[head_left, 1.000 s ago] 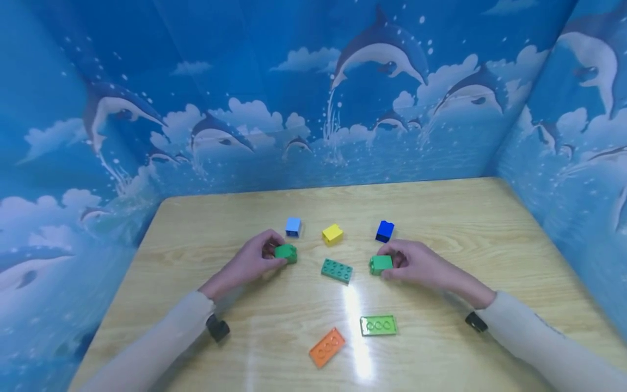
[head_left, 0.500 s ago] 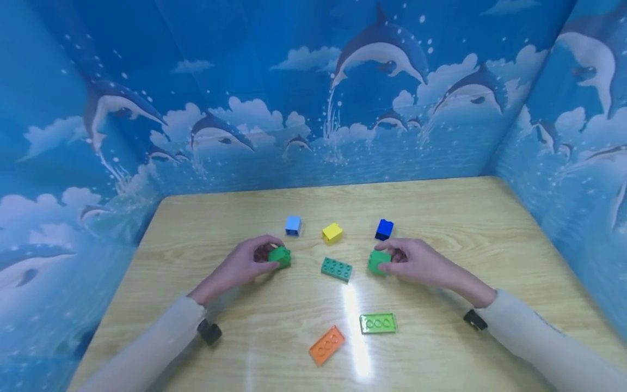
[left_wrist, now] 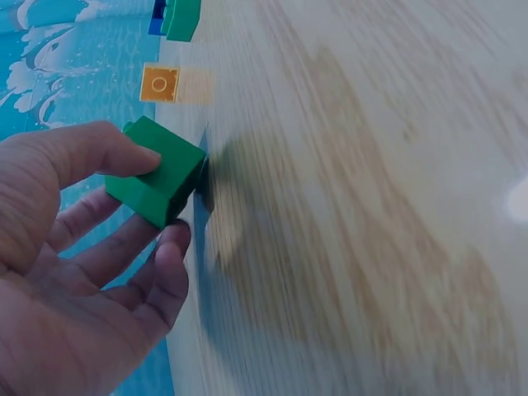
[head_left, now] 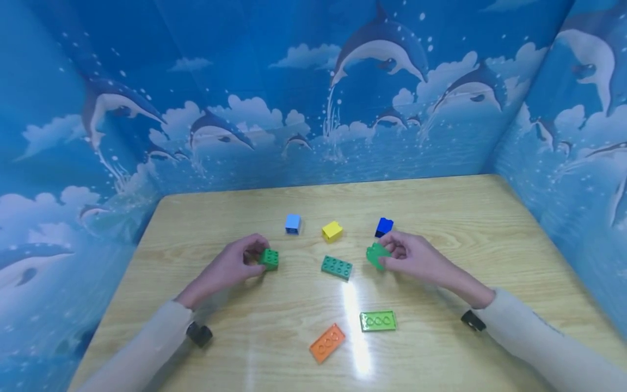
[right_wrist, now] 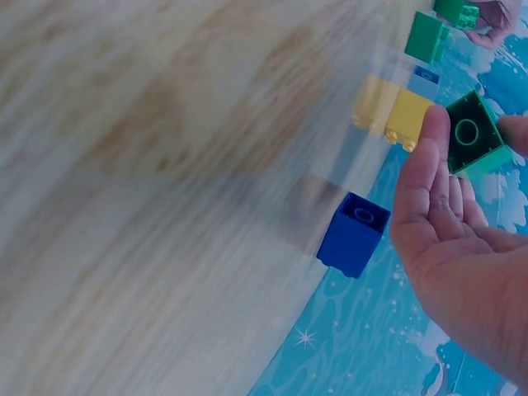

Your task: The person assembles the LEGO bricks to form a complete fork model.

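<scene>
My left hand (head_left: 259, 257) pinches a small dark green brick (head_left: 270, 258) between thumb and fingers, just above the wooden table (head_left: 441, 207). The left wrist view shows that hand (left_wrist: 165, 196) around the same green brick (left_wrist: 157, 172), clear of the tabletop. My right hand (head_left: 385, 251) grips a second green brick (head_left: 376, 255), tilted, right beside a dark blue brick (head_left: 384, 226). In the right wrist view the hand (right_wrist: 477, 125) holds this green brick (right_wrist: 472, 132) with its hollow underside showing, and the dark blue brick (right_wrist: 353, 233) stands below it.
A teal flat brick (head_left: 336, 267) lies between my hands. A light blue brick (head_left: 293, 224) and a yellow brick (head_left: 332, 231) stand behind it. Nearer me lie a light green plate (head_left: 377, 321) and an orange plate (head_left: 327, 343). Blue dolphin-print walls enclose three sides.
My left hand has drawn back to the left with its green brick. The right hand has raised and tilted its green brick toward the dark blue one.
</scene>
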### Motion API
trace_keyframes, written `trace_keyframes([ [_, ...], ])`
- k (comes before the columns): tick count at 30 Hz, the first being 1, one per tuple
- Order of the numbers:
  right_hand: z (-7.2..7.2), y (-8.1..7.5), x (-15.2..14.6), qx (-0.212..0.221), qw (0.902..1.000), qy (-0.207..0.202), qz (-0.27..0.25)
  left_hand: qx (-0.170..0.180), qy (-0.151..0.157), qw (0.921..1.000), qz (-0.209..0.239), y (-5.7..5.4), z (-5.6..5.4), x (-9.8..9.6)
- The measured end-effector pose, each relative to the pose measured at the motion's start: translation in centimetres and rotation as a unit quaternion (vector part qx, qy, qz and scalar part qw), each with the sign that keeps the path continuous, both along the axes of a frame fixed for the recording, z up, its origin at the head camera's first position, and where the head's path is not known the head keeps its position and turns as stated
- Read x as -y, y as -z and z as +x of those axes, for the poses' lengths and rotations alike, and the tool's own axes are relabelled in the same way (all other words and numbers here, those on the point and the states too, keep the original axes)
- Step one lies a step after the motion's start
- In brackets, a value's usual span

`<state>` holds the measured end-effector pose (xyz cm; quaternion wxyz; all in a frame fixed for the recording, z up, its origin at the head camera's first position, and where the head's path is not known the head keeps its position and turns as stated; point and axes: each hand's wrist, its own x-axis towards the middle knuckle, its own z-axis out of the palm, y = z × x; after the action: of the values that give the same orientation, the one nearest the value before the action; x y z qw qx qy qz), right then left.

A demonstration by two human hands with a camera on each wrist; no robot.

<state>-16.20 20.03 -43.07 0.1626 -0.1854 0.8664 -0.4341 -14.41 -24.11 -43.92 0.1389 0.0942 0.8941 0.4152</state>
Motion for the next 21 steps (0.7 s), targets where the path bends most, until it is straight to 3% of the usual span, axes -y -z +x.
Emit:
trace_keyframes([
  [7,0.2,0.0,0.7,-0.02,0.9996,0.004,-0.021,0.012,-0.001,0.9997,-0.02,0.0,-0.1,0.8],
  [21,0.6,0.2,1.9,-0.048,0.9982,0.028,-0.024,0.011,0.015,0.999,0.042,0.8,0.2,2.8],
])
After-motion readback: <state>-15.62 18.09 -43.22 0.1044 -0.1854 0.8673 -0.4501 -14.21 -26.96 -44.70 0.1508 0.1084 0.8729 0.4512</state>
